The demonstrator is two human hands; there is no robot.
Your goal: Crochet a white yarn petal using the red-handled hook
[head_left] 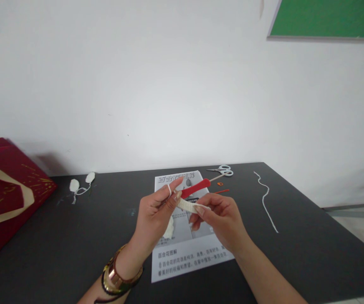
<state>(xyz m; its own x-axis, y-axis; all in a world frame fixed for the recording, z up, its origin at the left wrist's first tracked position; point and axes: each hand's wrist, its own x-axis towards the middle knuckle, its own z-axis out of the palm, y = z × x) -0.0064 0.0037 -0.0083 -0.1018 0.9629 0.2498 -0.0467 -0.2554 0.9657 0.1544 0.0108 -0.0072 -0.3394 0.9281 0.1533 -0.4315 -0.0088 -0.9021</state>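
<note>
Both my hands are raised over a printed instruction sheet point(185, 253) on a dark table point(74, 236). My left hand point(153, 215) pinches one end of a small cream crocheted piece point(188, 205), with cream yarn looped over its index finger. My right hand point(220, 219) is closed on the other end of that piece. A red-handled crochet hook point(197, 188) sticks out above the hands; which hand grips it is unclear. More cream crochet point(169, 230) hangs below my left palm. Bangles circle my left wrist.
White-handled scissors point(224, 170) lie at the table's far edge beside a small orange marker point(220, 184). A loose strand of white yarn point(266, 200) winds along the right. Two small white crocheted pieces point(80, 183) lie at the back left. A red gift bag point(4, 198) stands at the far left.
</note>
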